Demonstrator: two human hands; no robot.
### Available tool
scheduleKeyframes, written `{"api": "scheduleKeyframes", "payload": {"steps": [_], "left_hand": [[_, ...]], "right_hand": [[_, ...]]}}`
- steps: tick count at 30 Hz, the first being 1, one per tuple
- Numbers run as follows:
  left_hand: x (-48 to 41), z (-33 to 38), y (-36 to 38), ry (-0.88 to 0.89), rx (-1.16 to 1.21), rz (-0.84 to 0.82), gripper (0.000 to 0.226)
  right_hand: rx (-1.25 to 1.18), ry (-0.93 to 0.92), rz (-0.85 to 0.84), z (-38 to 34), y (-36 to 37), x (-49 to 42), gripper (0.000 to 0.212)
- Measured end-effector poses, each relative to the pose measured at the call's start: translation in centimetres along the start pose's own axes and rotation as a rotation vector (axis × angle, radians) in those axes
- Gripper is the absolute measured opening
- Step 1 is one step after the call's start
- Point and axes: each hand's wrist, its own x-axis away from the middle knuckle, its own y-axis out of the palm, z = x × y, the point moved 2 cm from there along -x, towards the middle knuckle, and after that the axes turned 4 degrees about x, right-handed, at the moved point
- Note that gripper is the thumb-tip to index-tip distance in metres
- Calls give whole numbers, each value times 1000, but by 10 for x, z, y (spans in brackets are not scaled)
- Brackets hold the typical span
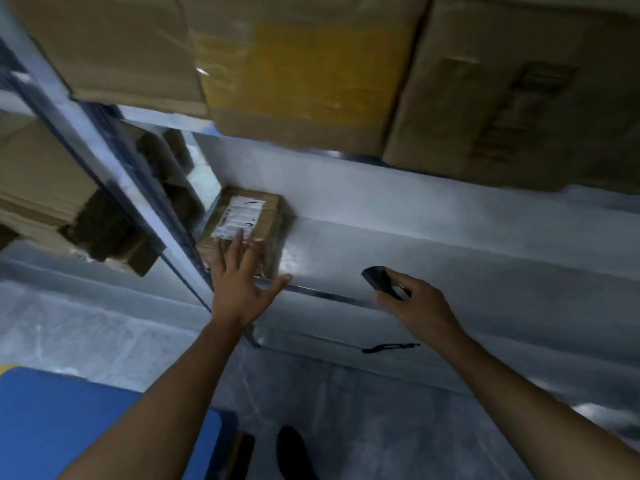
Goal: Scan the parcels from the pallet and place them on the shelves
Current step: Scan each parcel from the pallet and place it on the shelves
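Parcel (247, 216) lies under the near left hand (239, 285), fingers (237, 242) spread flat on its top; the right hand (419, 306) grips a scanner (377, 277). It rests on the shelf (415, 254), centre-left of the frame. Small, stiff cardboard, probably light: grasp opposite sides. Larger boxes (294, 64) sit above.

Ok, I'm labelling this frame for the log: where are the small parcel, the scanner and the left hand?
small parcel (242, 221): head view, on its white label.
scanner (377, 278): head view, on its black body.
left hand (239, 285): head view, on the back of the hand.
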Motion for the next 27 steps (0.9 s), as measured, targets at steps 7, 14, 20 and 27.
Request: {"api": "scheduleKeyframes", "payload": {"steps": [7, 14, 20, 27], "left_hand": [[98, 168, 81, 398, 240, -242, 86], [255, 380, 152, 628, 412, -610, 95], [390, 540, 187, 963, 493, -793, 99], [508, 679, 235, 1219, 552, -976, 98]], "right_hand": [[-31, 131, 222, 109, -97, 140, 73], [3, 320, 541, 233, -194, 343, 64], [-23, 577, 807, 319, -249, 519, 69], [-54, 781, 1087, 397, -291, 669, 73]]}}
